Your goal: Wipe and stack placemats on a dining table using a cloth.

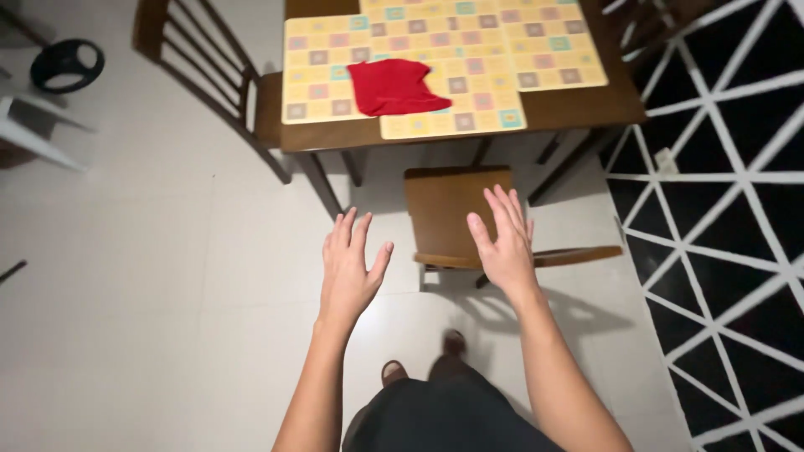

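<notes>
My left hand [350,266] is held out over the white tiled floor, fingers spread, holding nothing. My right hand [502,238] is also open and empty, raised in front of a wooden chair [448,209] pushed toward a wooden table [569,105]. A crumpled red cloth [392,86] lies on yellow patterned placemats [469,75] near the table's front edge, beyond both hands. My feet in dark shoes show below, on the floor.
A second wooden chair [213,71] stands at the table's left side. A black wall with white triangle lines [720,226] runs along the right. A white object [29,125] and a black round thing [67,63] sit at far left.
</notes>
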